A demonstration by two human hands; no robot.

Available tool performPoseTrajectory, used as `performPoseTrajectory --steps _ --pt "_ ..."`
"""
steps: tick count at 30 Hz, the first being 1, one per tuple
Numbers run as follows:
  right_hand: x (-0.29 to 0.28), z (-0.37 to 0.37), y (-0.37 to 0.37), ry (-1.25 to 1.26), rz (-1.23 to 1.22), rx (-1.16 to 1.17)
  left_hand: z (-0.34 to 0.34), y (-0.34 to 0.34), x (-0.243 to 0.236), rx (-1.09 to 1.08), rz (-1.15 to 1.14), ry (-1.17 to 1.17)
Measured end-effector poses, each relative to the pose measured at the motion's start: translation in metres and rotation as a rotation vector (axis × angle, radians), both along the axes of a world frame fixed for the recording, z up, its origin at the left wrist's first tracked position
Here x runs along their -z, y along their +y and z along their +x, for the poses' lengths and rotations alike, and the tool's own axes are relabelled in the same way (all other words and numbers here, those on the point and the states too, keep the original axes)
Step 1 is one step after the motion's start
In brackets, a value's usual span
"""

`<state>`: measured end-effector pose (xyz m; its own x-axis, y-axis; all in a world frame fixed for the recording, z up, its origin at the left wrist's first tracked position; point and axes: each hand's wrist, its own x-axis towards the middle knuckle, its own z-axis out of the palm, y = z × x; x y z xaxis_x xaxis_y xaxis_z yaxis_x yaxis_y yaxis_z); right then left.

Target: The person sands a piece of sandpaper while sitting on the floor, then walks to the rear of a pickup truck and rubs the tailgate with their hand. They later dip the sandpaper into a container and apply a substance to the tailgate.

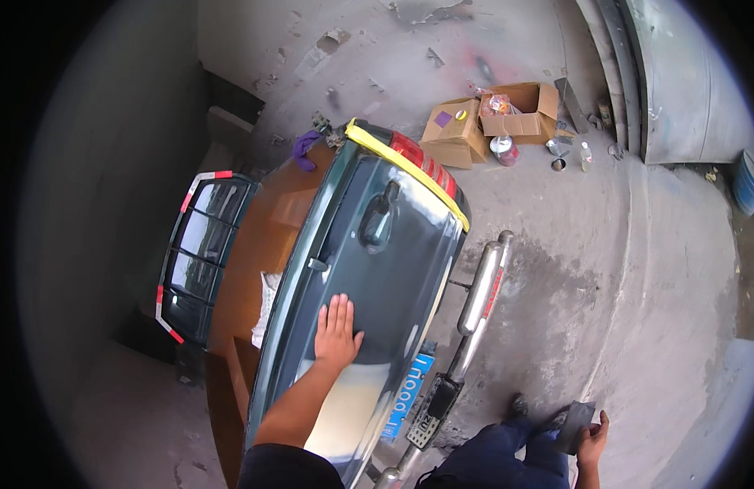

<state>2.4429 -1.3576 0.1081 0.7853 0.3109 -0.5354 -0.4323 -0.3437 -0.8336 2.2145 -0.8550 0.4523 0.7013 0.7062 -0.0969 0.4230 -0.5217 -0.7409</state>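
Observation:
My left hand (338, 332) lies flat on the dark green tailgate (385, 281) of a pickup truck, fingers stretched out and nearly together. Just below that palm, a cream-coloured patch (352, 399) covers part of the panel. The tailgate's recessed handle (380, 218) sits farther up the panel. Yellow tape (405, 169) runs along the edge beside the red tail light (417, 165). At the lower right, my right hand (591, 442) grips a dark grey rectangular sheet that looks like sandpaper (574, 425), held away from the truck.
A chrome bumper bar (479, 289) and a blue licence plate (408, 397) stick out beside the tailgate. Cardboard boxes (454, 134), a paint can (503, 150) and a clear bottle (586, 157) stand on the concrete floor. A blue drum (748, 183) stands far right. Purple cloth (306, 151) hangs on the truck bed.

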Motion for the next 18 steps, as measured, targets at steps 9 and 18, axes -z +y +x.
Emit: performPoseTrajectory --steps 9,18 --pt "-0.029 0.007 0.007 -0.106 0.016 -0.196 0.043 0.011 0.009 0.025 -0.006 0.022" --pt "-0.089 -0.035 0.023 -0.175 0.166 -0.459 -0.111 -0.217 0.108 -0.098 -0.952 -0.673"
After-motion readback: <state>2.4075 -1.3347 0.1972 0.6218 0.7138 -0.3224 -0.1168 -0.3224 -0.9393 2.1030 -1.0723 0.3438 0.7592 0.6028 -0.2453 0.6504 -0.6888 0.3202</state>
